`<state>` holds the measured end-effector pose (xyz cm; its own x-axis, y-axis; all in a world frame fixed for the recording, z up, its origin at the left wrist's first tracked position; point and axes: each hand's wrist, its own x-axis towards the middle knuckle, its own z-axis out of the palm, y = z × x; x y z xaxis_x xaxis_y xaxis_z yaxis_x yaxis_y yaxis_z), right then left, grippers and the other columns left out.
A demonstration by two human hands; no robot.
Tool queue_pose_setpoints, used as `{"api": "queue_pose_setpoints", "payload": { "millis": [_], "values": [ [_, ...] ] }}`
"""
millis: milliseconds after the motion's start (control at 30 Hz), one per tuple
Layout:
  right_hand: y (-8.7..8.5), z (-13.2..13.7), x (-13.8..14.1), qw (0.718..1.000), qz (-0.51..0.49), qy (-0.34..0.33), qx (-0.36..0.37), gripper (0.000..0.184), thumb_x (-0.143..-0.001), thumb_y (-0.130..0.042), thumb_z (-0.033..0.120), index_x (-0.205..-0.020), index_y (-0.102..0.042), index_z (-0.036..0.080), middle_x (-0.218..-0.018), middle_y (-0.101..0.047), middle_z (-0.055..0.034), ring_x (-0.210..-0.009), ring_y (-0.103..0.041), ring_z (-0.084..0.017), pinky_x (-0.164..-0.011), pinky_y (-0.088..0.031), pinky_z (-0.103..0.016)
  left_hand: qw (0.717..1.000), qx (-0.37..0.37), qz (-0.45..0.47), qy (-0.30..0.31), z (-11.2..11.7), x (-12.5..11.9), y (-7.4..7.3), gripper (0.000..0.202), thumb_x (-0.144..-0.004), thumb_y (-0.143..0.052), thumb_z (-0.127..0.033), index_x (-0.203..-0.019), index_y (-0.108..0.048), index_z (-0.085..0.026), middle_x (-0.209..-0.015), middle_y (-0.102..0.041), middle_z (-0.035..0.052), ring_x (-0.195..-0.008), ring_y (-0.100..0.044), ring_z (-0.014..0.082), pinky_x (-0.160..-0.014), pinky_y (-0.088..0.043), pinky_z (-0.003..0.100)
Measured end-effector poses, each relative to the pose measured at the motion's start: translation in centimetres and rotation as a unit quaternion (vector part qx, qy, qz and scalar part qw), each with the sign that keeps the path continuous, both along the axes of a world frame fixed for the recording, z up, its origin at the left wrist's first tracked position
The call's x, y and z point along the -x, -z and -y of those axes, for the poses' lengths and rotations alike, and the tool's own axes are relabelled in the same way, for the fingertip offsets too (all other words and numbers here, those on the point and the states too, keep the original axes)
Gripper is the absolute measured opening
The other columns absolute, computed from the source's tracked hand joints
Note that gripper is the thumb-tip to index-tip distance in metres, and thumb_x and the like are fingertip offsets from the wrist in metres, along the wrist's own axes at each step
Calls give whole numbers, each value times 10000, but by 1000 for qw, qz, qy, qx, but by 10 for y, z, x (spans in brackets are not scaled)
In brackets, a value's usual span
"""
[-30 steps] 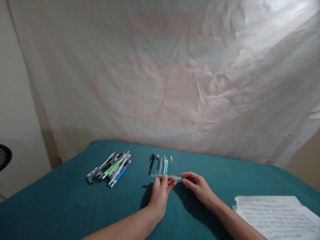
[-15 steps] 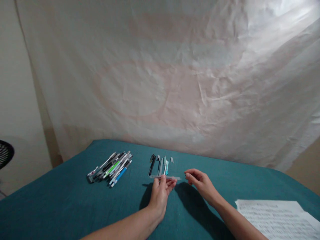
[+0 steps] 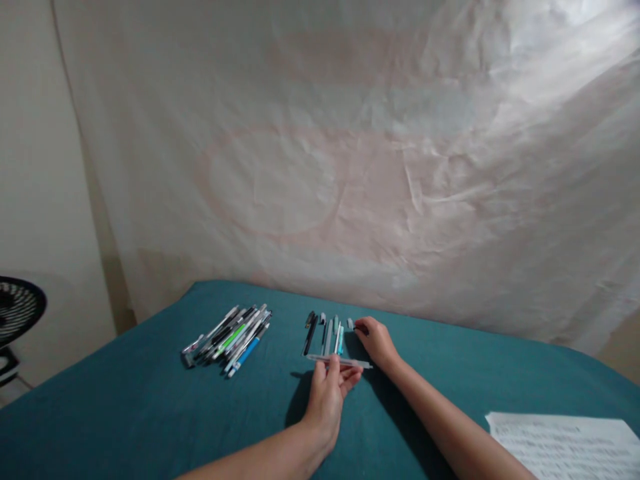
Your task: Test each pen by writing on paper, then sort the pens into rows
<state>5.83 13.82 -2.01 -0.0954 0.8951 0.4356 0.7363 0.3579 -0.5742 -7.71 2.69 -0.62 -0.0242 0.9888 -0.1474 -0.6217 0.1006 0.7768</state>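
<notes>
My left hand (image 3: 327, 403) pinches a clear, pale pen barrel (image 3: 353, 363) level above the table, thumb on top and fingers beneath. My right hand (image 3: 376, 341) is closed in a pinch on the table at the far end of a row of pen parts; a small dark piece shows at its fingertips, too small to name. Touching or just beside those fingertips lies a pale pen cap (image 3: 350, 324). The row also has a black pen (image 3: 311, 335), a dark cap (image 3: 323, 319), a grey-clear barrel (image 3: 328, 337) and a teal pen part (image 3: 341, 340).
To the left lies a heap of several pens (image 3: 230, 340), with green and blue ones among them. Sheets of written paper (image 3: 560, 443) rest at the right front on the green cloth (image 3: 125, 413). A pale sheet hangs behind the table, and a black fan (image 3: 20, 310) stands at far left.
My right hand has moved forward and left, down to the pale cap at the row's end. My left hand still holds the barrel level. The view has shifted slightly.
</notes>
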Motion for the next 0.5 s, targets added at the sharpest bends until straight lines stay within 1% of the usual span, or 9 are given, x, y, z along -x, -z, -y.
{"api": "queue_pose_setpoints", "payload": {
  "millis": [100, 267, 500],
  "values": [
    [0, -3, 3, 999, 33, -11, -18, 122, -723, -500, 154, -758, -615, 176, -780, -595, -34, -718, -551, -144, -694, -400, -236, 1000, -3, 5, 5, -1, 0, 2, 188, -819, -478, -316, -843, -444, -132, -774, -632, 98, -732, -629, 166, -767, -494, 346],
    [3, -5, 5, 997, 70, -16, -33, 94, -740, -510, 164, -769, -597, 187, -782, -567, -25, -711, -539, -136, -689, -390, -223, 1000, -3, 7, 9, -3, 1, 6, 204, -812, -487, -331, -858, -445, -137, -782, -627, 91, -751, -627, 173, -777, -491, 356],
    [7, -6, 5, 996, 80, -6, -27, 84, -750, -532, 223, -742, -608, 190, -770, -565, -29, -703, -544, -142, -674, -392, -224, 1000, -3, 8, 13, -4, 1, 9, 203, -809, -491, -333, -861, -443, -143, -778, -626, 86, -736, -627, 166, -762, -496, 347]
  ]
}}
